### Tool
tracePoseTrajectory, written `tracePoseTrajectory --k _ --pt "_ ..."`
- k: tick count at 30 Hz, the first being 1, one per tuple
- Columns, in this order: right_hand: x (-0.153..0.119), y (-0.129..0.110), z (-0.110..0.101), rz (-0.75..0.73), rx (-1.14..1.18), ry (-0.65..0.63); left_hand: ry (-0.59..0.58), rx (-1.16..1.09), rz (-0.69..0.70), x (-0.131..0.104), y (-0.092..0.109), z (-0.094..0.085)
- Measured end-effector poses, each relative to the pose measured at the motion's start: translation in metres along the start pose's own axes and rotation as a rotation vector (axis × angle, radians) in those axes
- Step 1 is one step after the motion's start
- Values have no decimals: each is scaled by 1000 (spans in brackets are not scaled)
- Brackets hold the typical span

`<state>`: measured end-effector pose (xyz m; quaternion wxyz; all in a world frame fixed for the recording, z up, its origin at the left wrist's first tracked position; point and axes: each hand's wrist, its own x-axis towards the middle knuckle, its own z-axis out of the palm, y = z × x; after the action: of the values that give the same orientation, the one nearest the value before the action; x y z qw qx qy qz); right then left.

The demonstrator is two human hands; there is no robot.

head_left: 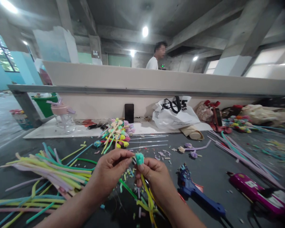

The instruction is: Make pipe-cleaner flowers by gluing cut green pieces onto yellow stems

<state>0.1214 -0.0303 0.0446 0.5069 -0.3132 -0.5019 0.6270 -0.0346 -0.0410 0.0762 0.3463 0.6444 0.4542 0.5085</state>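
Observation:
Near the middle of the view, my right hand (154,172) is closed around a small teal fuzzy piece (140,158), its thumb pressed on the lower part. My left hand (115,166) touches the left side of that piece, with thumb and forefinger pinched together; what lies between them is too small to name. Yellow and green fuzzy stems (148,198) hang down below my right hand toward the front edge. Short colored clippings (129,173) lie on the dark table behind and between my hands.
Fuzzy stems (54,172) are heaped at left. A blue glue gun (199,193) and a magenta tool (258,191) lie at right. Behind are a flower bundle (117,133), a phone (129,113), a jug (64,118) and a white bag (174,114). A person (154,62) is beyond the partition.

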Motion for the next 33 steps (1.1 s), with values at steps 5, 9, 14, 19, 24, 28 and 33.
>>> tracePoseTrajectory --k 5,9,14,19,24,28,33 --pt "0 3 0 6 50 -52 35 136 166 -3 2 0" --pt "1 4 1 32 89 -81 50 182 291 -6 0 1" --pt "2 9 -2 50 77 -117 33 210 365 -5 -3 2" --pt "2 8 1 55 29 -131 48 271 401 -4 -2 1" --pt "2 5 4 74 28 -90 80 335 490 -4 -5 1" --pt "3 6 4 89 41 -45 100 358 507 -3 -10 2" --pt "4 8 4 87 23 0 93 341 409 -3 -12 4"
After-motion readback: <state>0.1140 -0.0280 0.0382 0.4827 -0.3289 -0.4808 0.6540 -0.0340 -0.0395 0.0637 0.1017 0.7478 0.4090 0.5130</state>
